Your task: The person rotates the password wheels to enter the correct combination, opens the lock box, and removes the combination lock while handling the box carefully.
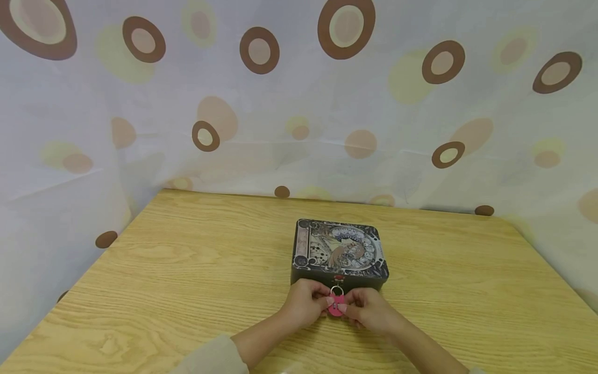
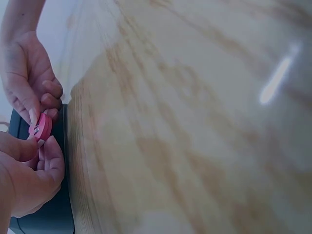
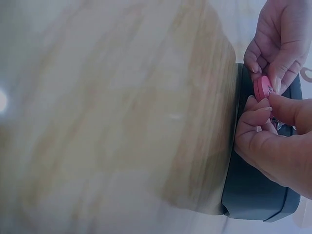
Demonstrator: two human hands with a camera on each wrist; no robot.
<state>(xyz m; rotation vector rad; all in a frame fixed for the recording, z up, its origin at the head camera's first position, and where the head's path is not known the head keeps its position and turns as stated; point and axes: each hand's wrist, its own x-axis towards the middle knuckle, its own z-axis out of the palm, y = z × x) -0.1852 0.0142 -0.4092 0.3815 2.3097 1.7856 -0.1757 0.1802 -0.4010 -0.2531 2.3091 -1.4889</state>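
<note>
A pink combination padlock point(image 1: 336, 310) with a silver shackle hangs at the front of a dark box point(image 1: 340, 249) with a patterned lid. My left hand point(image 1: 306, 305) pinches the padlock from the left, its thumb on the front face. From the other side my right hand point(image 1: 371, 310) pinches it too, thumb near the number dials. In the left wrist view the padlock point(image 2: 43, 127) sits between both sets of fingertips, in front of the box's dark side. The right wrist view shows the padlock point(image 3: 263, 87) held the same way; the digits are too small to read.
The box stands on a wood-grain table point(image 1: 196, 259), its lid down. A red patch point(image 1: 339, 278) marks the clasp area above the shackle. Behind the table hangs a pale cloth point(image 1: 280, 104) with brown and beige circles.
</note>
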